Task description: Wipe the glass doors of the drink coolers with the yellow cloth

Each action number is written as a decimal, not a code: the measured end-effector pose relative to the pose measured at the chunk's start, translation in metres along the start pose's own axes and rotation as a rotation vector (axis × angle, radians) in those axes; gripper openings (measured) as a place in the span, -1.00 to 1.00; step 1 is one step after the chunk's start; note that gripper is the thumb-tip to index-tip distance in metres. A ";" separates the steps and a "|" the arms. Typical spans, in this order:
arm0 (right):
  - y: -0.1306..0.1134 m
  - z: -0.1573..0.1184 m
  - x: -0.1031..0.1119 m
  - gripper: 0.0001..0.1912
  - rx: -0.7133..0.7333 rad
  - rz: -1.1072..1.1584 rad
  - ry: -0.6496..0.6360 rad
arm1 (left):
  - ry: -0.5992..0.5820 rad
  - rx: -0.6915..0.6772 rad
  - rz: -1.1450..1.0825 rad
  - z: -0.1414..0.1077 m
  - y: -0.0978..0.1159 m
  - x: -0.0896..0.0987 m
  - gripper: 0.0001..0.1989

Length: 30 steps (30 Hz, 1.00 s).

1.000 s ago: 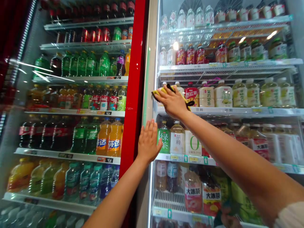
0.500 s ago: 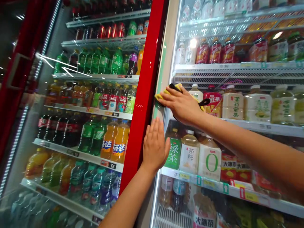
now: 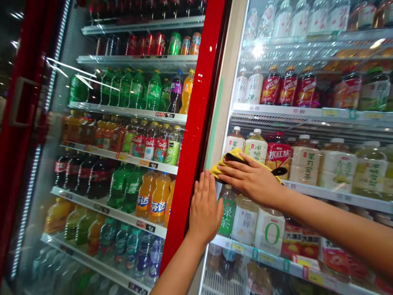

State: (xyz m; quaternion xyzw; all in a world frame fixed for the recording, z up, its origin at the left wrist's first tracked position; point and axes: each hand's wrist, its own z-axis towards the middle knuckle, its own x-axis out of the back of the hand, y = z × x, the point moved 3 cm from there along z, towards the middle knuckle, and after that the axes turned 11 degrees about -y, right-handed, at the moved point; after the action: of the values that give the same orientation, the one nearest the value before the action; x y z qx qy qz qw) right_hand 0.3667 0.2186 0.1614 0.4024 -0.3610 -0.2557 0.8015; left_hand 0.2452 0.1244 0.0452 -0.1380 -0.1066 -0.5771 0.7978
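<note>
Head camera: a yellow cloth with black edging (image 3: 218, 166) lies under the right hand (image 3: 253, 180), at 4 o'clock from frame center, over the glass and the edge of a lit drinks cooler. The right hand's four visible fingers stretch flat across the cloth, unclenched; its thumb is hidden. At 6 o'clock, the left hand (image 3: 205, 211) is held palm-forward against the pale frame (image 3: 227, 61), fingers extended and together, grasping nothing, its fingertips just beside the cloth's lower corner. A red door frame (image 3: 198, 119) runs from 12 toward 7 o'clock. Green bottles (image 3: 153, 91) stand on a shelf at 10 o'clock and orange bottles (image 3: 159, 198) at 8, while a white bottle with a green "0" (image 3: 270, 231) stands at 5.
</note>
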 end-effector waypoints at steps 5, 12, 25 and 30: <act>0.019 0.022 0.007 -0.53 -0.151 0.013 -0.004 | -0.097 0.029 -0.023 0.014 0.005 0.025 -0.23; -0.008 -0.011 0.005 -0.62 0.059 0.230 -0.010 | -0.288 0.058 -0.122 0.027 0.027 0.036 -0.20; 0.034 0.042 0.020 -0.64 -0.046 0.460 -0.010 | -0.413 0.212 -0.037 0.082 0.009 0.058 -0.31; 0.059 -0.006 0.042 -0.56 -0.049 0.370 -0.080 | -0.498 0.123 -0.041 0.088 0.040 0.057 -0.31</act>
State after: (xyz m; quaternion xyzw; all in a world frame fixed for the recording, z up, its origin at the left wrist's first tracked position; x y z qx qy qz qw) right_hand 0.4042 0.2241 0.2241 0.2990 -0.4539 -0.1287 0.8295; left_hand 0.3000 0.1156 0.1422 -0.2250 -0.3374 -0.5338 0.7421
